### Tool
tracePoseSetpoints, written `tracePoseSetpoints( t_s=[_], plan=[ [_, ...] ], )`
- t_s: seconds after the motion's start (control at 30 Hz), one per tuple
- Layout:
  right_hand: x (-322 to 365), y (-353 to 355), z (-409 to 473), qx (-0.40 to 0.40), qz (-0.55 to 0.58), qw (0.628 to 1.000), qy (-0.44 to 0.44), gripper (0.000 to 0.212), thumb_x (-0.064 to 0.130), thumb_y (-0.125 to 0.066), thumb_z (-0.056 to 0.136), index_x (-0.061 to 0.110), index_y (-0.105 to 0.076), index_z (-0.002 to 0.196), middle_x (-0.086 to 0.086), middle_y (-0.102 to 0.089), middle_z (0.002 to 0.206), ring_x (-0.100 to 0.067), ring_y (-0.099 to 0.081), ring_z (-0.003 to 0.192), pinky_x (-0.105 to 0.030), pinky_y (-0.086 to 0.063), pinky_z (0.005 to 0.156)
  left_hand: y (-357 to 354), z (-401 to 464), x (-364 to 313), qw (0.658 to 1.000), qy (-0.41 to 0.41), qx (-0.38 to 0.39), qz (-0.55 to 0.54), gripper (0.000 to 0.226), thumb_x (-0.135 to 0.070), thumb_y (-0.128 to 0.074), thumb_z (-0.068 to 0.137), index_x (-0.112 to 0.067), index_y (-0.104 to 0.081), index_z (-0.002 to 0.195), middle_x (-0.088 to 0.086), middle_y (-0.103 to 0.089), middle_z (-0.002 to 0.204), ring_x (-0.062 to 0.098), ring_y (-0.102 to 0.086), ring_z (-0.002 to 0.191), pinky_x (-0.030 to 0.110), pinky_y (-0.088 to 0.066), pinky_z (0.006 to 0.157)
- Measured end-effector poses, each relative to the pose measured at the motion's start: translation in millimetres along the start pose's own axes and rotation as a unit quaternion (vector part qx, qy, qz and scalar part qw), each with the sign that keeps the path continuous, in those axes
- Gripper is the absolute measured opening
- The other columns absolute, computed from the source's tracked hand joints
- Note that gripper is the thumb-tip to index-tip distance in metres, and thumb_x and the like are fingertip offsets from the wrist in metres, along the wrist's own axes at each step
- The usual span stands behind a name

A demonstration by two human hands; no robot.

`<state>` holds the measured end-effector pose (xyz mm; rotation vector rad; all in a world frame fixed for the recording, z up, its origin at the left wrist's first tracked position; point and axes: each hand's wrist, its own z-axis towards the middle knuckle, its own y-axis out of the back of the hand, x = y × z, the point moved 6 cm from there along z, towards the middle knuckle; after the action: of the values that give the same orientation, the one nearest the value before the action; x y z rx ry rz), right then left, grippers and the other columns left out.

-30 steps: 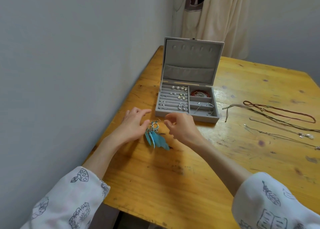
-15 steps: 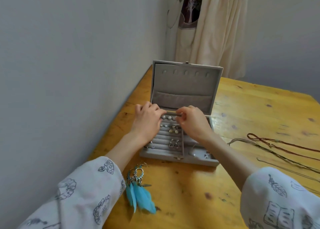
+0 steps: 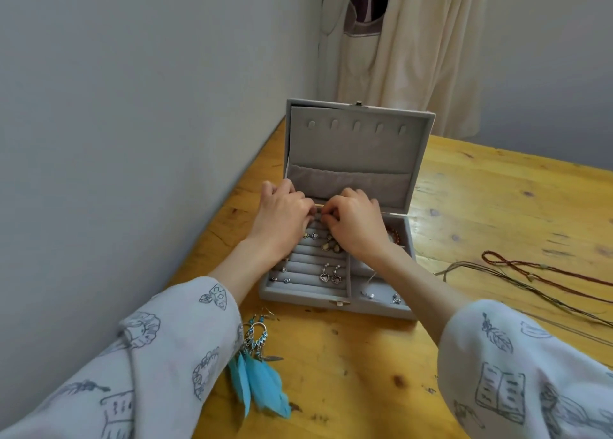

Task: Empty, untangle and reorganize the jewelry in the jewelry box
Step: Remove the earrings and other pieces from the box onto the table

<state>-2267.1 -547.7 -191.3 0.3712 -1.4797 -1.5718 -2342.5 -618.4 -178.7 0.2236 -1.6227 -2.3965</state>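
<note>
My left sleeve [image 3: 139, 365] and right sleeve [image 3: 530, 369] are loose, pale off-white fabric. Both carry dark line-drawn prints: on the right, an open book and a feather; on the left, a shell-like shape and a patterned shield form. Each cuff is wide and ends partway up the forearm, leaving my wrists, left grip [image 3: 282, 214] and right grip [image 3: 355, 221] bare.
</note>
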Motion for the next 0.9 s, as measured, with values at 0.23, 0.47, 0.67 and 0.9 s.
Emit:
tracePoseSetpoints(
  t_s=[0.23, 0.47, 0.67, 0.9],
  plan=[
    [20.6, 34.4, -55.7, -0.077, 0.126, 0.989, 0.012, 0.013, 0.018, -0.057, 0.088, 0.011, -0.065, 0.097, -0.002, -0.058, 0.096, -0.013, -0.048, 0.089, -0.025, -0.042, 0.076, 43.8, -48.9, -4.2, 0.988, 0.077, -0.040, -0.128, 0.012, -0.029, -0.058, 0.087, -0.022, -0.066, 0.094, -0.007, -0.065, 0.093, 0.011, -0.043, 0.092, 0.026, -0.014, 0.075],
    [42.4, 11.2, -154.7, -0.031, 0.168, 0.985, 0.008, 0.004, 0.016, -0.060, 0.086, 0.012, -0.059, 0.087, 0.000, -0.061, 0.084, -0.016, -0.055, 0.077, -0.029, -0.045, 0.071, 41.7, -143.8, -17.4, 0.971, 0.141, -0.004, -0.195, 0.003, -0.030, -0.065, 0.081, -0.030, -0.063, 0.083, -0.013, -0.061, 0.087, 0.007, -0.046, 0.091, 0.019, -0.012, 0.073],
    [43.0, -8.8, -156.3, -0.013, 0.165, 0.985, -0.039, 0.008, 0.013, -0.057, 0.086, 0.011, -0.061, 0.092, -0.003, -0.062, 0.094, -0.019, -0.055, 0.088, -0.031, -0.046, 0.078, 27.8, -148.8, -33.2, 0.974, 0.147, 0.025, -0.168, 0.009, -0.029, -0.058, 0.087, -0.026, -0.062, 0.094, -0.013, -0.064, 0.097, 0.009, -0.045, 0.099, 0.025, -0.018, 0.078],
    [42.3, -15.5, -153.6, -0.025, 0.162, 0.985, -0.043, 0.013, 0.015, -0.058, 0.086, 0.010, -0.062, 0.097, -0.005, -0.060, 0.099, -0.019, -0.052, 0.094, -0.031, -0.045, 0.081, 24.2, -143.9, -35.0, 0.977, 0.146, 0.017, -0.152, 0.017, -0.028, -0.056, 0.088, -0.026, -0.062, 0.105, -0.011, -0.064, 0.106, 0.010, -0.044, 0.104, 0.023, -0.016, 0.077]
  ],
)
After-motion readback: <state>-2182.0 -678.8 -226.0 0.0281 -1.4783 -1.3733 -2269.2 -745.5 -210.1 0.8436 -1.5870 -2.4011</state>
